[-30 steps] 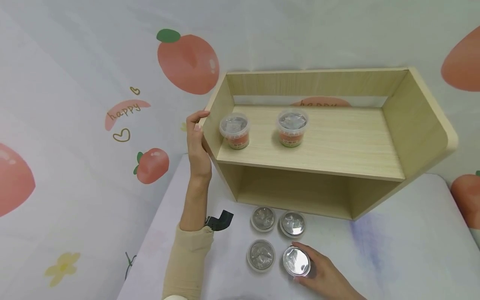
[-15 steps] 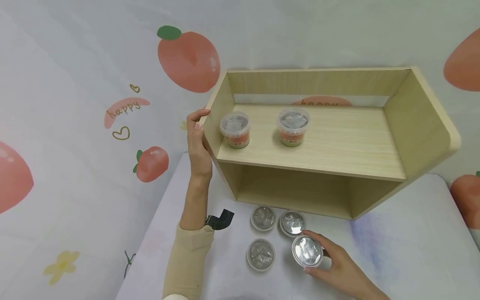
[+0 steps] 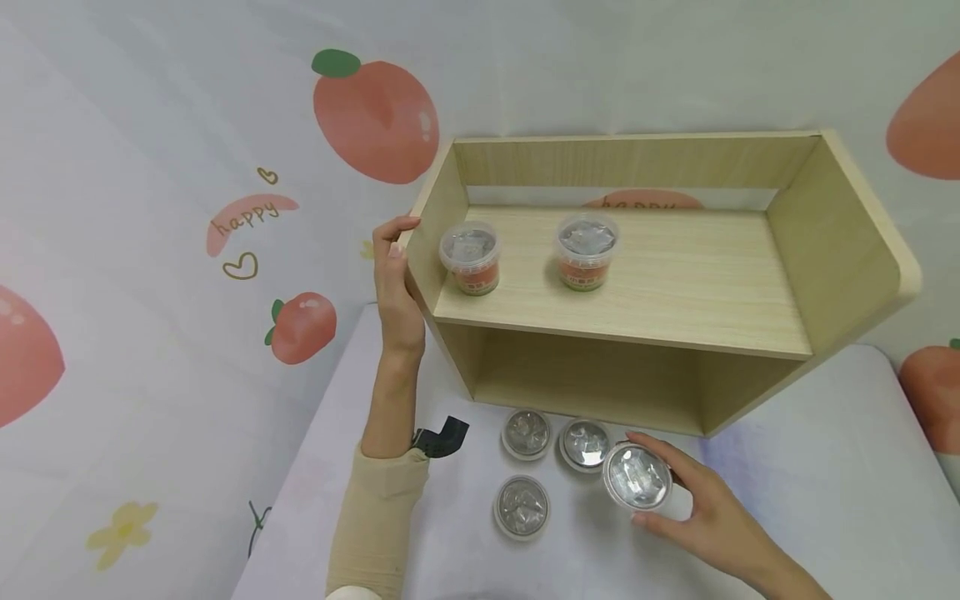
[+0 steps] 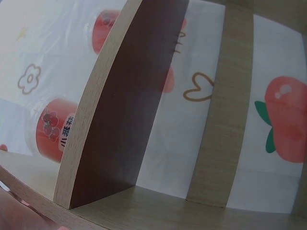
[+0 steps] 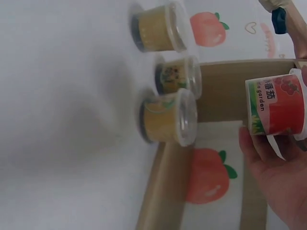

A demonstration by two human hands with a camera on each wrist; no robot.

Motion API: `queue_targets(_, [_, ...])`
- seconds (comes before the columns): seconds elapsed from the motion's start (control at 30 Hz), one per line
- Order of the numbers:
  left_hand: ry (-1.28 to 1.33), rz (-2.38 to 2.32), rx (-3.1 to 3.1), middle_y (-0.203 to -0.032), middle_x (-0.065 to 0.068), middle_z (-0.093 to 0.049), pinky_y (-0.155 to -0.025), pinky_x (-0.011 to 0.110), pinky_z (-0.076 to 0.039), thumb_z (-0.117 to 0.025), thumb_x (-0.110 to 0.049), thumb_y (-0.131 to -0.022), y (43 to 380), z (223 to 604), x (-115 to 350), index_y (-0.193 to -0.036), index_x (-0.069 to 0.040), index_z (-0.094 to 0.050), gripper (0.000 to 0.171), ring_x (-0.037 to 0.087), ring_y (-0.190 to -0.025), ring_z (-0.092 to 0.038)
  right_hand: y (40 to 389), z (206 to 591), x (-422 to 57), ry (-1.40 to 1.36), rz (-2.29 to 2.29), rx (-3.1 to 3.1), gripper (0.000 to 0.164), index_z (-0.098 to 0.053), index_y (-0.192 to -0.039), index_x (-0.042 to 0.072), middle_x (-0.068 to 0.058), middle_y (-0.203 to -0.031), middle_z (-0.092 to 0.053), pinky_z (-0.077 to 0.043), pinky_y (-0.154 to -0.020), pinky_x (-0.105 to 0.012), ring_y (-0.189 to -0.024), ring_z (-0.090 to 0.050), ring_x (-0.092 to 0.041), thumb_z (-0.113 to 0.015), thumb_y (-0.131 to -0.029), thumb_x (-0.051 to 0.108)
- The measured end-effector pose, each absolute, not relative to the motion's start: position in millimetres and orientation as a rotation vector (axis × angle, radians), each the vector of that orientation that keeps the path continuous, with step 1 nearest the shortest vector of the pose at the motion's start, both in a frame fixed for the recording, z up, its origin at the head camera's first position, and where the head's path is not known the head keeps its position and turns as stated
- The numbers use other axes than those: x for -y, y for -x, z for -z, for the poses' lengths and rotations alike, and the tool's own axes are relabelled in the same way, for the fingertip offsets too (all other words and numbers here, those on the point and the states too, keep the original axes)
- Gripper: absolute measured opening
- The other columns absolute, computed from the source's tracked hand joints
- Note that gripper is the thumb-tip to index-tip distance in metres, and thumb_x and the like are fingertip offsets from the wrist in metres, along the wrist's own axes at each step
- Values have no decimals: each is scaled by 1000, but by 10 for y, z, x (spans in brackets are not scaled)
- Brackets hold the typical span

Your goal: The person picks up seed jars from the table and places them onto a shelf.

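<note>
Right grip [image 3: 705, 508] holds cup [image 3: 637, 477] clear of tabletop [image 3: 457, 525] — left grip [image 3: 397, 287] on shelf edge [image 3: 430, 192].

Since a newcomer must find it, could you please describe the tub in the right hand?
Before the wooden shelf unit, the white table bears three lidded tubs with yellowish sides. Just right of them, the right hand holds the tub. Unlike those three, it is off the table and red-labelled.

Behind the white table [image 3: 847, 450], a pale backdrop [image 3: 172, 100] bears printed red fruits [image 3: 378, 125], brown heart outlines [image 3: 241, 267], a yellow flower [image 3: 123, 531] and "happy" lettering [image 3: 244, 218].
</note>
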State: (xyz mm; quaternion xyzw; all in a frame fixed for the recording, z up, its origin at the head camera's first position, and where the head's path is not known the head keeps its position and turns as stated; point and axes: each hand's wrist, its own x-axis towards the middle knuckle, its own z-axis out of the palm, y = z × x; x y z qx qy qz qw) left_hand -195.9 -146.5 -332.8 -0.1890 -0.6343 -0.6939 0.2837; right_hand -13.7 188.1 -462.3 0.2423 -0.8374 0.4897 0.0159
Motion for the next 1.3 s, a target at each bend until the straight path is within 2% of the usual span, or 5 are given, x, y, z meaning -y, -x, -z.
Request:
queue_targets(0.23, [482, 1857, 1684, -130, 8, -49, -98, 35, -40, -30, -25, -97, 1960, 3313, 1496, -123, -10, -53, 38, 27, -122, -47, 271, 4370, -1954, -811, -1489, 2581, 91, -44, -147, 6, -3, -140, -56, -40, -99, -12, -124, -51, -1, -89, -69, 3])
queue_targets(0.57, [515, 1864, 1675, -130, 9, -49, -99, 37, -40, -30, -25, -97, 1963, 3299, 1476, -123, -10, -52, 38, 28, -122, -46, 429, 3901, -2051, -865, -1480, 2543, 96, -41, -148, 2, -4, -137, -57, -43, -94, -12, -115, -58, -6, -87, -64, -8])
queue_targets(0.87, [498, 1833, 1704, -129, 8, -49, -102, 39, -39, -30, -26, -96, 1980, 3291, 1451, -124, -10, -52, 40, 27, -124, -45, 571, 3657, -2075, -995, -1465, 2415, 101, -39, -147, -2, -5, -140, -54, -41, -98, -12, -120, -55, -7, -84, -58, -16])
queue_targets(1.3, [487, 1852, 1701, -127, 8, -50, -100, 39, -40, -30, -26, -96, 1972, 3333, 1440, -123, -10, -53, 39, 27, -123, -46, 623, 3437, -2094, -832, -1472, 2391, 97, -42, -144, -5, -5, -133, -58, -47, -90, -13, -113, -57, -9, -79, -57, -26])
